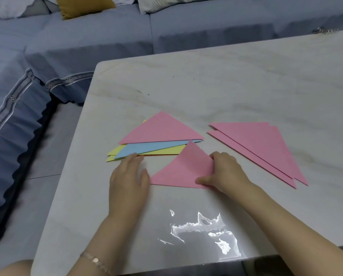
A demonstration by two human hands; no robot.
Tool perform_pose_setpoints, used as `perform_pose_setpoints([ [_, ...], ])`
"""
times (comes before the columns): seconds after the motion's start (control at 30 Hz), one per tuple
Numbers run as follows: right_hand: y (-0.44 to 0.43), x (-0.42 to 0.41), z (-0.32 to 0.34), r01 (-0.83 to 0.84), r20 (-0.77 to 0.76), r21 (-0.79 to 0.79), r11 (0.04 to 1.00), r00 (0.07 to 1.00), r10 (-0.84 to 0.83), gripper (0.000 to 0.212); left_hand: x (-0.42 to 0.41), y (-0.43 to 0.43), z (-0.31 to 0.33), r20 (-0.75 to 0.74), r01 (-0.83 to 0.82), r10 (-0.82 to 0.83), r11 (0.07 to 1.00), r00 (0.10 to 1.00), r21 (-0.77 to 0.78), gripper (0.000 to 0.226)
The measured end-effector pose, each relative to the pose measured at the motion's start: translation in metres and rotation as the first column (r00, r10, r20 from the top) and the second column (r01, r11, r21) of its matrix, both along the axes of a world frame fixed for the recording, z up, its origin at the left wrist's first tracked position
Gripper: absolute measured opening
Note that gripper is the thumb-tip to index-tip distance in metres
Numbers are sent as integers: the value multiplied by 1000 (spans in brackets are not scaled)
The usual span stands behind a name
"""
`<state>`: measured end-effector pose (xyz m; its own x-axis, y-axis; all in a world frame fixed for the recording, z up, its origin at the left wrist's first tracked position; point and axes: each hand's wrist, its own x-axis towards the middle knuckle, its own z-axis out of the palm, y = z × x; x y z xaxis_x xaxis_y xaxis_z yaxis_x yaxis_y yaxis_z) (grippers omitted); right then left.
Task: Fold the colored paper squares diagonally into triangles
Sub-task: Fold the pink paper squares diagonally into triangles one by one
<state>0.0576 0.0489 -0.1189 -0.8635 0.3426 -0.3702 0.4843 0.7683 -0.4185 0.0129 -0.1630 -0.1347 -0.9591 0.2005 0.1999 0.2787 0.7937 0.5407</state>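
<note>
Marble table (246,80) before blue sofa (87,40) | small pink triangle (182,168) lies between both hands, near edge running left-right | right hand (224,172) pinches its right corner | left hand (128,176) flat, fingers straight, beside left tip, probably nearer for creasing

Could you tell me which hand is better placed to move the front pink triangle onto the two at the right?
Right, probably. The right hand pinches the front pink triangle, and the two pink triangles lie on its side; the left hand rests flat, holding nothing.
</note>
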Motion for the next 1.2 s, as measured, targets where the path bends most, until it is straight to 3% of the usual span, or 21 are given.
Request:
perform_pose_setpoints([
  [0.07, 3, 11, -2, -20, -77, -36, 999, 997, 17, 31, -17, 9, 4, -4, -2, 2, 1000, 1000, 8, 44],
  [0.13, 8, 24, -4, -43, -196, -135, 990, 981, 16, 31, -38, 19, 7, 31, -23, 24, 1000, 999, -19, 50],
  [0.2, 19, 34, -2, 20, -314, -255, 967, 944, -102, 23, -59, 27, 10, 86, -46, 52, 997, 995, -69, 62],
  [0.37, 66, 38, 18, 293, -525, -346, 891, 727, -443, 58, -92, 39, 12, 174, -56, 103, 965, 979, -258, 76],
  [0.47, 99, 34, 16, 415, -471, -284, 864, 725, -503, 73, -91, 40, 13, 200, -46, 109, 954, 974, -296, 78],
  [0.57, 113, 34, 3, 467, -369, -22, 884, 818, -442, 83, -86, 39, 12, 164, -35, 86, 956, 983, -291, 73],
  [0.67, 100, 37, -4, 438, -406, 170, 883, 847, -342, 70, -79, 37, 15, 89, -3, 19, 983, 996, -184, 54],
  [0.8, 68, 41, -6, 198, -469, 79, 977, 872, -139, 49, -58, 40, 26, 121, 102, -122, 982, 985, 156, 34],
  [0.9, 49, 42, -8, 54, -580, 105, 993, 814, 17, 41, -37, 37, 33, 136, 191, -247, 925, 960, 329, 29],
  [1.07, 20, 49, -22, -138, -592, 162, 977, 778, 208, 42, -10, 18, 13, 204, 225, -298, 921, 933, 317, 40],
  [1.2, 4, 58, -40, -299, -481, 237, 924, 790, 380, 43, -1, 14, -5, 271, 157, -225, 955, 936, 253, 40],
])
